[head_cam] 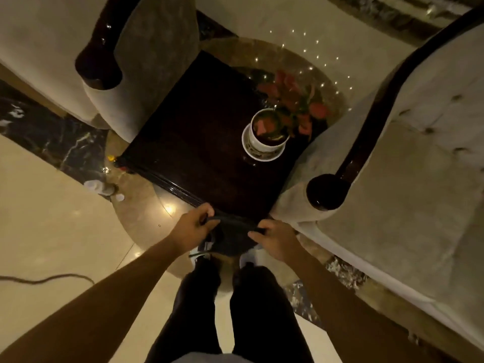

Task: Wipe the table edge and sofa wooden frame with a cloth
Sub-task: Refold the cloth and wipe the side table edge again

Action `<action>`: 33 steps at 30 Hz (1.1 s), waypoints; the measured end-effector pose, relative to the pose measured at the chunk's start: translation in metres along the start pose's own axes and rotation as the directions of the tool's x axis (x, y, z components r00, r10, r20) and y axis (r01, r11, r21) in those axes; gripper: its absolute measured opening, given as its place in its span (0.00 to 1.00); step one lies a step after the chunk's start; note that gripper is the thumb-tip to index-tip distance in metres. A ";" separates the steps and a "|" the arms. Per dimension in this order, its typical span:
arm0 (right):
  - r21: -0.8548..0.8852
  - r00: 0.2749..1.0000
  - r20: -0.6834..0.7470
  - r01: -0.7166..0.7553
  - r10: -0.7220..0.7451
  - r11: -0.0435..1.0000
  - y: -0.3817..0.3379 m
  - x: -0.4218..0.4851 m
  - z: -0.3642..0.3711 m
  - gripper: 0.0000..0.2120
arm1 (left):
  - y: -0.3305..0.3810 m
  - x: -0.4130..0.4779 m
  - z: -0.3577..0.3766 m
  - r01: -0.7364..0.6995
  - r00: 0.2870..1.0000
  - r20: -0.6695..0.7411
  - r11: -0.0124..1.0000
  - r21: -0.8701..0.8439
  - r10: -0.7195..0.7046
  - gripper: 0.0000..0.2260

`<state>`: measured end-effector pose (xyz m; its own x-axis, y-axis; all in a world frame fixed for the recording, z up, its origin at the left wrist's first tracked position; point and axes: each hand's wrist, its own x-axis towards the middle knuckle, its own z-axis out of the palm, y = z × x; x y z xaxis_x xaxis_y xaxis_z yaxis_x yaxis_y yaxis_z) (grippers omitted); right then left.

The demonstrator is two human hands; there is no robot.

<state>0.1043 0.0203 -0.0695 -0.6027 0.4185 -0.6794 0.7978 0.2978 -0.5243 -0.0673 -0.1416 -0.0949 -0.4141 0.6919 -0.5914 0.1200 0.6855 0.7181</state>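
Trousers (235, 310) dark at six o'clock, my two legs standing on the pale glossy floor (52, 231), light shoes (201, 254) just past them. Both bare forearms run up from the bottom corners toward the middle. My left hand (192, 226) is closed around one end of the dark cloth (231, 231), fingers curled over the top of it. My right hand (275, 238) pinches the other end, thumb on the near side. Cloth is stretched between the two hands and sags below them over my shoes, just beside the near corner of the table (199, 142). Whether it touches the table edge (167, 183) I cannot tell; it is dim and dark on dark.

Table is dark glossy wood, running off toward twelve o'clock. At one o'clock on it stands a white pot (264, 142) on a saucer, with a red-leaved plant (293, 100) leaning away behind it. No writing readable on the pot.

At three o'clock, a pale sofa (419, 179) with a dark wooden frame (337, 184) ending in a rounded scroll near my right hand. At eleven o'clock, a second pale sofa arm (131, 87) with its own dark scroll (99, 64). A thin cord (47, 279) lies on the floor at eight o'clock.
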 end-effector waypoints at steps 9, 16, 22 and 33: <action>0.856 0.917 0.207 -0.338 0.341 0.391 0.056 0.103 0.066 0.05 | -0.070 0.121 0.054 0.271 0.961 0.146 0.913 -0.305 -0.236 0.10; 0.798 0.890 -0.159 -0.140 0.428 0.586 0.112 0.177 0.092 0.03 | -0.095 0.212 0.092 -0.009 0.994 -0.109 1.000 0.019 0.011 0.03; 0.529 0.783 -0.430 -0.185 0.450 0.828 0.125 0.201 0.092 0.20 | -0.097 0.236 0.102 0.006 0.970 -0.241 0.989 0.149 0.031 0.11; 0.297 0.891 -0.343 -0.196 0.296 0.935 0.117 0.181 0.120 0.46 | -0.098 0.204 0.124 0.024 0.986 -0.165 0.943 0.332 0.033 0.25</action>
<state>0.0864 0.0282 -0.3152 -0.2953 0.7555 -0.5848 0.8586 -0.0587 -0.5094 -0.0520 -0.0396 -0.3319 -0.5532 0.6674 -0.4986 0.4025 0.7382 0.5414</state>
